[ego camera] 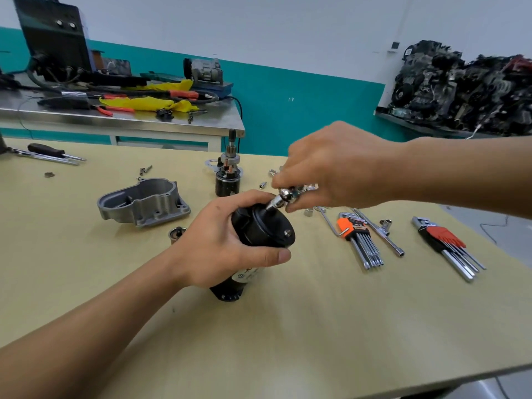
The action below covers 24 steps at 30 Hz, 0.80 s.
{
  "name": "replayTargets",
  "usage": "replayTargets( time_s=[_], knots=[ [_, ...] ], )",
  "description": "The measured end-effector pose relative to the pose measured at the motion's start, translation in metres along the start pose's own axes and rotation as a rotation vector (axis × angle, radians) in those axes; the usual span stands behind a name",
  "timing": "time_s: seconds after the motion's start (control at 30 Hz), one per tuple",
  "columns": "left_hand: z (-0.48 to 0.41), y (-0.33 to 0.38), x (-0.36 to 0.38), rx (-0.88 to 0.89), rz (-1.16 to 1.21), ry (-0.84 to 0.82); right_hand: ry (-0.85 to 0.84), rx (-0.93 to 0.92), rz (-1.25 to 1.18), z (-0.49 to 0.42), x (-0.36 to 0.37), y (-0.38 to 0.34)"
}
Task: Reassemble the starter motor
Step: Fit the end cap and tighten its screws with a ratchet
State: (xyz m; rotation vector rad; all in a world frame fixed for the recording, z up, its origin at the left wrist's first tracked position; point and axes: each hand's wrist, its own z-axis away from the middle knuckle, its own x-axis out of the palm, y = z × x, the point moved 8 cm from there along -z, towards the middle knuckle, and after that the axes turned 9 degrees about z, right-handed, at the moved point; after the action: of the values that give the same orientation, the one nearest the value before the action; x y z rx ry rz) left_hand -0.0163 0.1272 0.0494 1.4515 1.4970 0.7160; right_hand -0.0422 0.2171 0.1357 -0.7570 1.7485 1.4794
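Motor body: the black cylindrical starter motor housing (259,231) is stood on end on the pale yellow worktable (316,326), tilted slightly, end cap upward.
Left hand: the left hand (224,243) is wrapped around the housing, fingers pressed against its side to steady it.
Right hand: the right hand (331,168) is closed around a chrome ratchet driver with socket (283,197); the socket tip is set on the far edge of the end cap.
End cap: a second small bolt head (287,233) is seen on the near side of the cap.
Step in hand: a through-bolt is judged to be under tightening.
Parts outstanding: the grey cast aluminium nose housing (144,203) and the black solenoid with pinion shaft (229,177) are lying apart on the table, not yet fitted.
Next move: the socket is to be kept square on the bolt, then shifted to the near bolt.
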Motion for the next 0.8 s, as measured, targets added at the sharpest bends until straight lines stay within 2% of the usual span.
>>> replayTargets(
  time_s=[0.1, 0.17, 0.2, 0.23, 0.33, 0.37, 0.43, 0.47, 0.53, 0.63, 0.7, 0.77, 0.8],
  knots=[
    [-0.001, 0.0, 0.001, 0.012, -0.059, -0.003, -0.309, 0.437, -0.694, 0.009, 0.031, 0.015],
    [-0.001, -0.001, 0.003, 0.013, -0.057, -0.02, -0.371, 0.61, -0.921, 0.017, 0.045, 0.012],
    [-0.001, -0.001, 0.003, 0.013, -0.05, -0.021, -0.366, 0.601, -0.894, 0.018, 0.044, 0.01],
    [-0.001, -0.001, 0.002, 0.012, -0.044, -0.017, -0.328, 0.527, -0.752, 0.015, 0.039, 0.011],
    [-0.002, -0.001, 0.001, 0.004, -0.015, -0.007, -0.182, 0.137, 0.03, 0.005, 0.012, 0.006],
    [-0.002, -0.001, 0.002, 0.0, -0.011, -0.004, -0.101, -0.009, 0.203, 0.003, 0.003, -0.001],
    [-0.002, -0.002, 0.002, -0.001, -0.004, 0.005, 0.033, -0.175, 0.301, 0.004, -0.006, -0.014],
    [-0.002, -0.001, 0.0, 0.002, -0.003, 0.012, 0.05, -0.172, 0.282, 0.003, -0.006, -0.015],
    [-0.001, -0.001, -0.001, 0.005, -0.003, 0.014, -0.017, 0.001, 0.062, -0.001, 0.001, -0.002],
    [-0.001, 0.0, 0.001, 0.012, -0.041, -0.009, -0.269, 0.391, -0.653, 0.005, 0.026, 0.016],
    [-0.002, 0.001, 0.003, 0.016, -0.061, -0.016, -0.38, 0.642, -1.0, 0.015, 0.042, 0.016],
    [-0.002, 0.001, 0.003, 0.019, -0.05, -0.01, -0.416, 0.727, -1.038, 0.02, 0.047, 0.012],
    [-0.002, 0.0, 0.003, 0.022, -0.054, -0.007, -0.407, 0.689, -0.908, 0.018, 0.044, 0.013]
  ],
)
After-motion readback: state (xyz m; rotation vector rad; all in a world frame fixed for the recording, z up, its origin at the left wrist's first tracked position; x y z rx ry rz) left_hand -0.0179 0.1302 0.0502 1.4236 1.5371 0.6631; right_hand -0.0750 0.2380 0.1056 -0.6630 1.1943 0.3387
